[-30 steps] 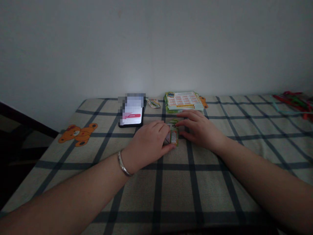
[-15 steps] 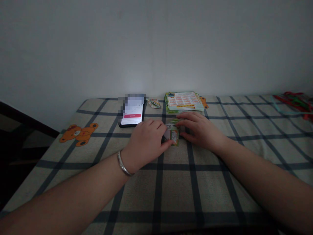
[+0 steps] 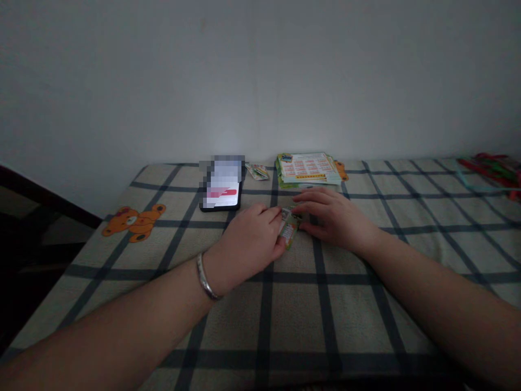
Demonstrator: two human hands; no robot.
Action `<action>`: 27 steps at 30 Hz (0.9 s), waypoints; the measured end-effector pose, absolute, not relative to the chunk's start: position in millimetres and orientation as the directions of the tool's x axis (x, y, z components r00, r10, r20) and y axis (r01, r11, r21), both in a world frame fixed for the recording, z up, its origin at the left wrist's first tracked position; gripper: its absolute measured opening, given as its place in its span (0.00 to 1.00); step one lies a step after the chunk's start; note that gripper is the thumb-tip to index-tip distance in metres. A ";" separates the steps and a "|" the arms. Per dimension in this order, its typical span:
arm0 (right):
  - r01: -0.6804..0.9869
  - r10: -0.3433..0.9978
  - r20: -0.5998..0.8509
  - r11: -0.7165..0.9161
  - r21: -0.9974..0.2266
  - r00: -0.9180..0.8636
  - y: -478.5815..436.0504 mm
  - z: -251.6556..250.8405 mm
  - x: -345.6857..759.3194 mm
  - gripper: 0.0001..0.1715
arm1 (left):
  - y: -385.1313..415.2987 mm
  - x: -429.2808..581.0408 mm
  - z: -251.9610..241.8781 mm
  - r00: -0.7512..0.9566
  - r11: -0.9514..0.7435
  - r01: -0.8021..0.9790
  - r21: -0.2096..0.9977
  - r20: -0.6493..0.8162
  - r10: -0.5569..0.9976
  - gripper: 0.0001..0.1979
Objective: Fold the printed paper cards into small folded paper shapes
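A small folded sheet of printed paper, green and white with fine print, lies slantwise on the tablecloth between my hands. My left hand, with a silver bangle at the wrist, grips its left side, the thumb low and the fingers above. My right hand is curved at the paper's upper right, its index finger and thumb on either side of that corner. The fingers partly cover the paper, so its folds are hard to make out.
A stack of printed sheets lies by the wall. Left of it are a small folded paper piece and a lit phone. Red and green strips lie far right. The checked tablecloth carries a bear print.
The folded paper has turned from nearly upright to a slant, and less of it shows. My left hand has shifted slightly down; my right hand has hardly moved.
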State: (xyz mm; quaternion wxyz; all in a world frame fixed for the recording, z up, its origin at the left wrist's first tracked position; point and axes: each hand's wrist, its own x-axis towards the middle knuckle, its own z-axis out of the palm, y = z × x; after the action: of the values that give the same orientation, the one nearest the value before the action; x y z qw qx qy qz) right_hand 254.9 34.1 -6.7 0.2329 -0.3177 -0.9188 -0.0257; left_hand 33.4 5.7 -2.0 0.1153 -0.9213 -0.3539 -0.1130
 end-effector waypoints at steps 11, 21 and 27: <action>0.568 0.555 0.372 0.818 -0.084 -0.744 30.5 -1.4 256.1 0.12 | 27.7 21.9 -9.0 0.759 -0.826 0.538 0.167 0.330 0.561 0.11; 0.556 0.542 0.350 0.828 -0.068 -0.764 29.1 0.3 257.4 0.12 | 25.6 20.5 -8.2 0.768 -0.825 0.539 0.171 0.303 0.564 0.11; 0.522 0.473 0.304 0.847 0.100 -0.827 27.8 5.9 255.0 0.11 | 24.7 22.2 -9.0 0.770 -0.828 0.541 0.149 0.308 0.558 0.15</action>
State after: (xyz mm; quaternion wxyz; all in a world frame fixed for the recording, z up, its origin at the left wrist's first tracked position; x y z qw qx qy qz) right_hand 255.0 27.8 5.9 0.1351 -0.2613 -0.9515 -0.0898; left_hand 22.2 24.7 -9.0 -0.0259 -0.9404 -0.2921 -0.1720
